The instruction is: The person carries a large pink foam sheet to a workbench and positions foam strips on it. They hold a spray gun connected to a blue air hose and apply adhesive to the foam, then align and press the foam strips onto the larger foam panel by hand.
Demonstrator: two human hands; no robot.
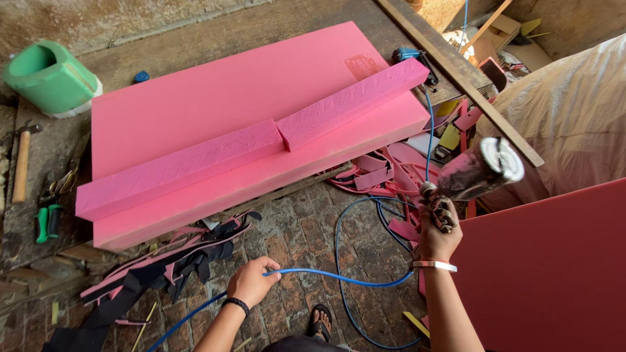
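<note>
The right hand point(438, 240) is gripping a spray gun point(475, 175), its metal cup tilting up just above the fist. The left hand point(252, 280) is closing around a blue hose point(339, 276) that is running across to the gun. Beyond both hands, pink foam slabs point(248, 111) are lying on a workbench point(39, 163).

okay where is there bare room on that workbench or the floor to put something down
Bare top of the big pink foam slab, behind the two pink foam bars. Bare brick floor between left hand and slab. Crowded: foam scraps right, black strips left, tools on the bench edge.
</note>
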